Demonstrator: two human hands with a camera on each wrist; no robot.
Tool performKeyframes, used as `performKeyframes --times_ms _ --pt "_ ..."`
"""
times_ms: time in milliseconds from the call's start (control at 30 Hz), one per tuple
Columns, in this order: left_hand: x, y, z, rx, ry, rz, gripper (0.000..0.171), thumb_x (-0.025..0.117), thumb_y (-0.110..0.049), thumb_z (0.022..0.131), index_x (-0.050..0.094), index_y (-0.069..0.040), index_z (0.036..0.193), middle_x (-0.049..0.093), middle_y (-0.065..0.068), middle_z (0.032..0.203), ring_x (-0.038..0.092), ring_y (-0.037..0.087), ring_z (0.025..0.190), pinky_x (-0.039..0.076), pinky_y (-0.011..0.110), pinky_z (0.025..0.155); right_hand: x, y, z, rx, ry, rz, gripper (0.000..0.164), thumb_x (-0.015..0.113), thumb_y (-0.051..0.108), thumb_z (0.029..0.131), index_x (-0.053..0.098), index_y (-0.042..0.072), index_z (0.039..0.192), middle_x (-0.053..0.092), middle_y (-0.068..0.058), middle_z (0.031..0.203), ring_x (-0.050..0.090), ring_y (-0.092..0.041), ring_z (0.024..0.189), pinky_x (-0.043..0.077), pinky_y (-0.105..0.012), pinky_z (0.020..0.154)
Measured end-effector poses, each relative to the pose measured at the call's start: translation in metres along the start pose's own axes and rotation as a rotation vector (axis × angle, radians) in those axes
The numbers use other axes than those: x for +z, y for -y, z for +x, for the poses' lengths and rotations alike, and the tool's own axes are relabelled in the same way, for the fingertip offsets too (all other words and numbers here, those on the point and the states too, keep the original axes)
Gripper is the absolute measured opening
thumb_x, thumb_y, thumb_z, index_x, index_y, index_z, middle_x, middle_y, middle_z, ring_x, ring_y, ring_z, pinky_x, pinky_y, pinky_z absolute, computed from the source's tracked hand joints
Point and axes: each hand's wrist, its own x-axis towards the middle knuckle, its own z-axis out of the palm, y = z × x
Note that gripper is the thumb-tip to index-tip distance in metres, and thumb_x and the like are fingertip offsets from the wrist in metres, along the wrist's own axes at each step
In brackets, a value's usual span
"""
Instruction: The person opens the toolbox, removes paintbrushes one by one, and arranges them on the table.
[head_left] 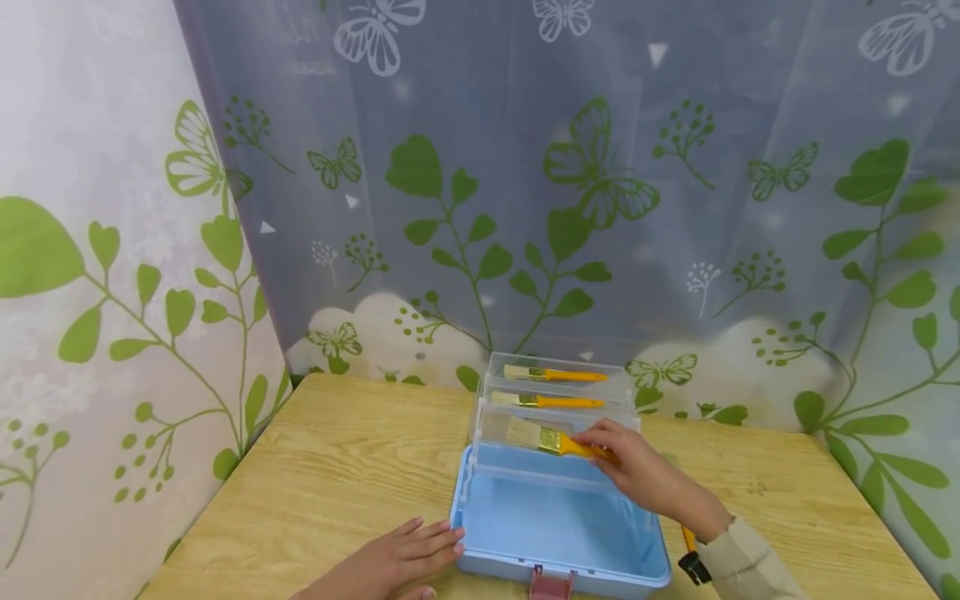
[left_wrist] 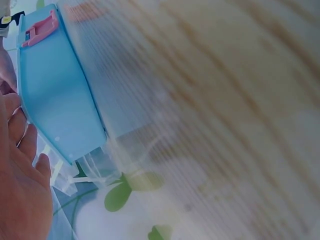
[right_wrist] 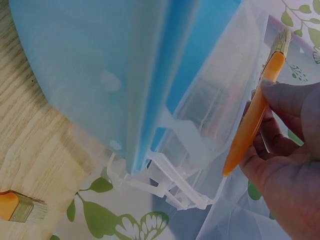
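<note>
A light blue toolbox (head_left: 555, 517) stands unlatched on the table, its bottom compartment bare and its clear tiered trays (head_left: 491, 454) raised at the back. My right hand (head_left: 648, 475) pinches the orange handle of a flat paintbrush (head_left: 551, 439) between thumb and fingers, over the lowest tray. The pale bristles point left. Above it, two smaller paintbrushes lie in the upper trays, one in the middle (head_left: 547, 402) and one at the top (head_left: 555, 375). My left hand (head_left: 397, 557) has its fingers extended, fingertips against the box's left front corner.
On the table right of the box lies another paintbrush (right_wrist: 17, 206) with an orange handle, partly hidden by my right wrist in the head view. A pink latch (head_left: 551, 583) hangs at the box front. A leaf-patterned curtain (head_left: 450, 208) closes off the table's back.
</note>
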Motion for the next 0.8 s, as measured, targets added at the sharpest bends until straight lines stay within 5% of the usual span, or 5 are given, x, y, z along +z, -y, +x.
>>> performKeyframes --times_ms 133,367,600,800 --pt "-0.0001 0.0005 -0.0003 0.003 -0.004 -0.014 0.058 0.050 -0.028 0.108 0.032 -0.012 0.161 0.034 0.005 0.164 0.033 0.017 0.151 0.013 0.027 0.123 0.0003 -0.0017 -0.0006 -0.002 0.001 0.007 0.041 0.066 -0.007 0.094 0.066 0.008 0.132 0.064 0.001 0.112 0.062 -0.014 0.100 0.057 -0.032 0.087" --pt "-0.0027 -0.0005 0.0011 0.006 0.000 -0.004 0.057 0.050 -0.028 0.108 0.034 -0.010 0.160 0.036 0.006 0.164 0.040 0.021 0.147 0.049 0.046 0.106 0.0006 -0.0048 -0.0016 -0.001 0.002 0.006 0.041 0.066 -0.007 0.094 0.066 0.008 0.132 0.064 0.001 0.114 0.062 -0.015 0.101 0.058 -0.032 0.088" --pt "-0.0032 -0.0016 0.0015 0.001 0.004 -0.006 0.056 0.049 -0.029 0.109 0.034 -0.010 0.160 0.036 0.006 0.164 0.040 0.020 0.147 0.048 0.045 0.106 -0.0008 -0.0031 -0.0023 -0.002 0.000 0.002 0.040 0.067 -0.007 0.093 0.067 0.008 0.131 0.065 0.000 0.115 0.062 -0.016 0.101 0.058 -0.032 0.088" --pt "-0.0024 -0.0014 0.0006 0.004 -0.005 0.006 0.057 0.048 -0.029 0.109 0.033 -0.011 0.161 0.034 0.004 0.164 0.037 0.018 0.149 0.034 0.035 0.119 -0.0013 -0.0035 -0.0026 -0.009 -0.005 0.000 0.040 0.067 -0.006 0.094 0.067 0.007 0.131 0.065 0.000 0.114 0.062 -0.015 0.100 0.058 -0.030 0.086"
